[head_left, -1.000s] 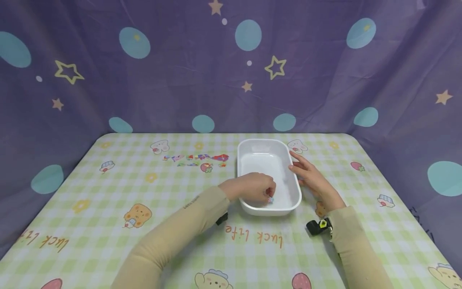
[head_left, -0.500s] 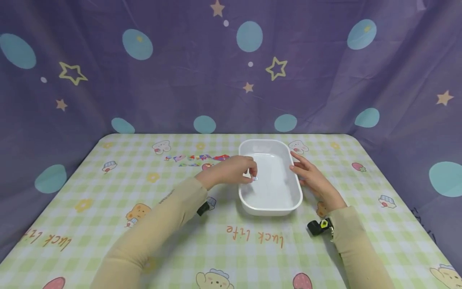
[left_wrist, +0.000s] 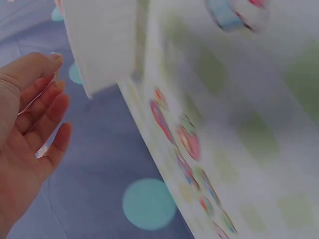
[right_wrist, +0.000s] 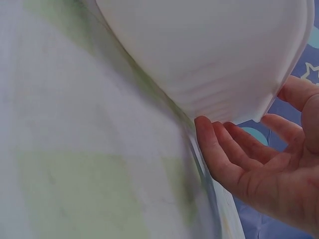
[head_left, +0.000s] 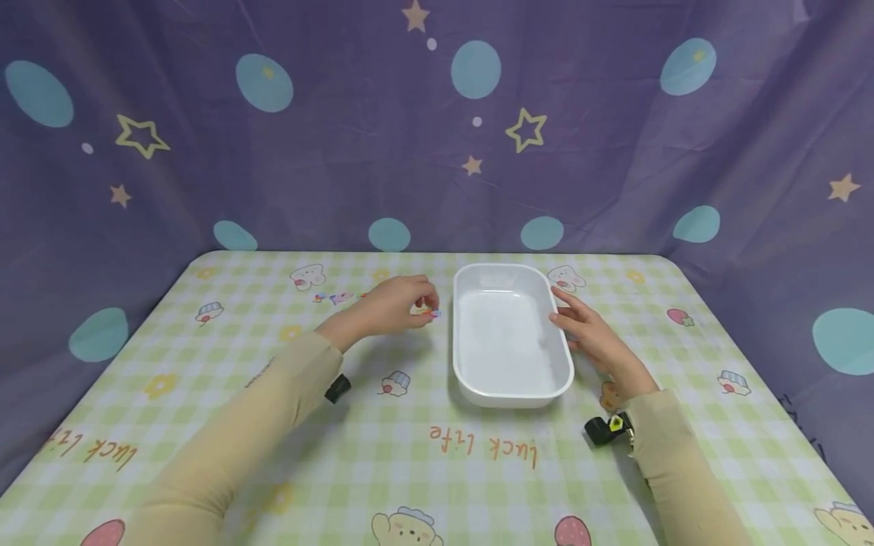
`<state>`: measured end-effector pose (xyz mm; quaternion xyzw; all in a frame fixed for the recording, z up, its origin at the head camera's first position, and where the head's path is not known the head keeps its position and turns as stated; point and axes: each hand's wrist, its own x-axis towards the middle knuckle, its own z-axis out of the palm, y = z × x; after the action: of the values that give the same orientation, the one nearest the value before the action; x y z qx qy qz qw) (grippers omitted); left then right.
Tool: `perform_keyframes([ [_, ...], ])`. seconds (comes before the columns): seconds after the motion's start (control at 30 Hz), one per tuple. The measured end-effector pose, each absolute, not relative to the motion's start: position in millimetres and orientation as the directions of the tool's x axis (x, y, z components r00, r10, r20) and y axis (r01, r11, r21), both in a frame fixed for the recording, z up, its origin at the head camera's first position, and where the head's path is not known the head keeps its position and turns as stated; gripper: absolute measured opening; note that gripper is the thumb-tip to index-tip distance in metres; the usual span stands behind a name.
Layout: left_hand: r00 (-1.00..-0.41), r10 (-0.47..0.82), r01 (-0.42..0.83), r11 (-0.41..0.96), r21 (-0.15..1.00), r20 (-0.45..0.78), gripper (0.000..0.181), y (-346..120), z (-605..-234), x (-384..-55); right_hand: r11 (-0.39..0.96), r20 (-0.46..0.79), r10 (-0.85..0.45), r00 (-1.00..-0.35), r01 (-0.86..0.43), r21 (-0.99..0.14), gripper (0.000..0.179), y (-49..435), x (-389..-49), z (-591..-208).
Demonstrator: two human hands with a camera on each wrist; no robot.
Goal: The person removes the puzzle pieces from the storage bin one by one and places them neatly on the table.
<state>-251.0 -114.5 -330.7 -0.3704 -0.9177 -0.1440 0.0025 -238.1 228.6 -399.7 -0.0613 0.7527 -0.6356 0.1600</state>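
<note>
My left hand is just left of the white rectangular tray, close over the table. Thumb and fingertips pinch a tiny pale-blue and reddish piece, too small to name its kind. In the left wrist view a thin edge of it shows between the thumb and fingers of the left hand. Along the tray's outer right side, my right hand rests with fairly straight fingers at the rim and wall. The right wrist view shows those fingers against the tray's outer wall.
Several small flat colourful pieces lie in a row left of the tray, partly behind the left hand. A green-checked cloth with printed figures covers the table. A purple curtain hangs behind.
My left hand has come up and out of the tray to the left, carrying the tiny piece from inside it. The right hand stays at the tray's right side.
</note>
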Motion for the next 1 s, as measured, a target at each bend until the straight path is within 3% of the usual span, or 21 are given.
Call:
perform_keyframes([
  [0.33,-0.809,0.568,0.587,0.775,0.236,0.150,0.015,-168.6,-338.5,-252.7,0.211,-0.169,-0.299,-0.939,0.107,-0.972,0.068,231.2,-238.0,-399.8],
  [0.7,-0.901,0.426,0.434,0.870,0.235,0.086,0.015,-228.9,-355.0,-255.7,0.201,-0.162,-0.302,-0.939,0.103,-0.974,0.068,231.8,-239.9,-401.0],
  [1.0,-0.942,0.332,0.334,0.912,0.238,0.050,0.015,-259.5,-369.4,-263.5,0.209,-0.161,-0.304,-0.939,0.099,-0.973,0.068,231.1,-239.8,-400.5],
])
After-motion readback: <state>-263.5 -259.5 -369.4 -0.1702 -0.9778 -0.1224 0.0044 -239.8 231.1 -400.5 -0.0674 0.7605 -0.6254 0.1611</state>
